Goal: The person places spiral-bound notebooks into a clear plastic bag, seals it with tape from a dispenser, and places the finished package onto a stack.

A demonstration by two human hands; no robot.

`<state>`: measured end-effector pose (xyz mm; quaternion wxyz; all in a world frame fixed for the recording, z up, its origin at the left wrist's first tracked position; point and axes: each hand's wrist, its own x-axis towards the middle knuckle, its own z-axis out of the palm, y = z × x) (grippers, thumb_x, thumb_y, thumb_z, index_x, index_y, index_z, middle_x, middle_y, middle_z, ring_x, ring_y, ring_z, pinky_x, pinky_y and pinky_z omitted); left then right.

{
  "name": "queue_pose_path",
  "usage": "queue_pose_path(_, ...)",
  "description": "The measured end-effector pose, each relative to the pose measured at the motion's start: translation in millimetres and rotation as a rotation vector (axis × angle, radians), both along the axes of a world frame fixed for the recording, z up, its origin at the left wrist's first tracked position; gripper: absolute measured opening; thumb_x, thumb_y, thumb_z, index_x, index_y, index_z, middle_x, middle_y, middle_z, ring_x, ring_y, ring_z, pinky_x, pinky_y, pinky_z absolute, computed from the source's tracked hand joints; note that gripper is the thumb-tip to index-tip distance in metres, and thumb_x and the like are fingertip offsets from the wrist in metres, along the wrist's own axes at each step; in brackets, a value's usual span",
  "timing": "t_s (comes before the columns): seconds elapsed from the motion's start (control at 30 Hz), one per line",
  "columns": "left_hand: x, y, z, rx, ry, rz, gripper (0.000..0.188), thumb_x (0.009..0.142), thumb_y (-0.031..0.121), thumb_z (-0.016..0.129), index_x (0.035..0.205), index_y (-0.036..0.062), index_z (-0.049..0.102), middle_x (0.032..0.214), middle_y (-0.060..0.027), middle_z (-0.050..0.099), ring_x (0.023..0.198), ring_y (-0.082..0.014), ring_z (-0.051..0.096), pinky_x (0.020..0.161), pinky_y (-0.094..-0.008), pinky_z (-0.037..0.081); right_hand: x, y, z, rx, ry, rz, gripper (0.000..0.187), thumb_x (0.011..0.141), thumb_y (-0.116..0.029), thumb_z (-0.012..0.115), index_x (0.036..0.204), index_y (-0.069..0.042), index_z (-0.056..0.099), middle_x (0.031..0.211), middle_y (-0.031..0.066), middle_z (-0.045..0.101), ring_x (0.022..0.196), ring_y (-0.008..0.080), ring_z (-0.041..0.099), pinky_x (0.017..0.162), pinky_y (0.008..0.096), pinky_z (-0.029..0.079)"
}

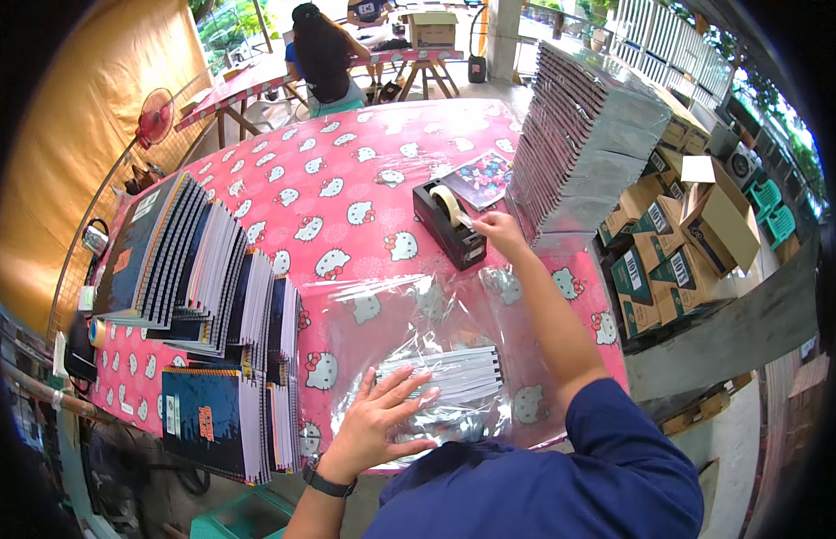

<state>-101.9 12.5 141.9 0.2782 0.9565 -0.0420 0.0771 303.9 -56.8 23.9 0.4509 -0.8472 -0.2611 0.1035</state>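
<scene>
My left hand [382,418] lies with fingers spread on a bundle of notebooks [454,375] near the table's front edge. Clear plastic wrap [391,310] covers the bundle and spreads loosely beyond it. Farther off, a black tape dispenser [452,235] holds a roll of clear tape [446,205]. At the dispenser's right side my right hand [501,232] is closed, its fingers pinching the tape's end.
Stacks of spiral notebooks [211,422] stand along the left. A tall stack of wrapped notebooks [571,153] rises at the far right, beside a floral-covered notebook [479,180]. Cardboard boxes [660,238] sit right of the pink tablecloth [333,211]. People [324,58] are at another table behind.
</scene>
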Motion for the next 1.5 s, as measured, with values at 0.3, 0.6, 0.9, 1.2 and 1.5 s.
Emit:
queue_pose_path(0.3, 15.5, -7.3, 4.1, -0.021, -0.039, -0.069, 0.066, 0.063, 0.045, 0.075, 0.120, 0.0167, 0.057, 0.132, -0.0047, 0.047, 0.127, -0.0271, 0.037, 0.103, -0.0525, 0.025, -43.9, -45.7, 5.6, 0.039, 0.716, 0.209, 0.018, 0.081, -0.020, 0.067, 0.071, -0.010, 0.057, 0.059, -0.0024, 0.050, 0.043, 0.0046, 0.038, 0.039, 0.0218, 0.030)
queue_pose_path(0.6, 10.5, -1.4, 0.7, 0.082, -0.042, -0.107, 0.074, 0.061, 0.055, 0.072, 0.125, 0.0260, 0.052, 0.140, -0.0055, 0.037, 0.130, -0.0271, 0.033, 0.101, -0.0594, 0.025, -192.9, -51.2, 178.9, -0.308, 0.260, 0.782, 0.032, 0.077, -0.032, 0.068, 0.068, -0.002, 0.063, 0.059, 0.0016, 0.058, 0.050, 0.0080, 0.050, 0.046, 0.0251, 0.038)
queue_pose_path(0.9, 8.5, -4.1, -7.4, 0.054, -0.134, -0.061, 0.066, 0.063, 0.042, 0.075, 0.122, 0.0211, 0.055, 0.136, -0.0070, 0.042, 0.127, -0.0268, 0.037, 0.102, -0.0589, 0.023, -192.0, -110.3, 183.9, -1.042, -0.514, 0.471, 0.054, 0.058, -0.054, 0.074, 0.077, -0.004, 0.068, 0.081, 0.0126, 0.066, 0.079, 0.0267, 0.063, 0.071, 0.0363, 0.049)
queue_pose_path(1.2, 28.8, -16.6, 28.3, -0.169, -0.620, 0.142, 0.039, 0.070, 0.016, 0.073, 0.105, 0.0041, 0.061, 0.109, -0.0096, 0.060, 0.103, -0.0269, 0.056, 0.097, -0.0385, 0.037, -235.1, -123.1, 156.8, 0.439, -0.348, 0.224, 0.022, 0.079, -0.018, 0.068, 0.095, -0.006, 0.063, 0.101, 0.0085, 0.061, 0.090, 0.0217, 0.057, 0.077, 0.0342, 0.045)
queue_pose_path(1.5, 78.8, 41.8, -17.2, -0.886, 0.270, -0.017, 0.046, 0.074, 0.015, 0.075, 0.112, -0.0036, 0.058, 0.093, -0.0049, 0.063, 0.081, -0.0069, 0.056, 0.074, -0.0229, 0.046, -170.2, -50.2, 120.0, 0.490, 0.267, 0.526, 0.016, 0.081, -0.009, 0.066, 0.093, 0.000, 0.063, 0.082, 0.0004, 0.063, 0.077, 0.0078, 0.057, 0.071, 0.0235, 0.046)
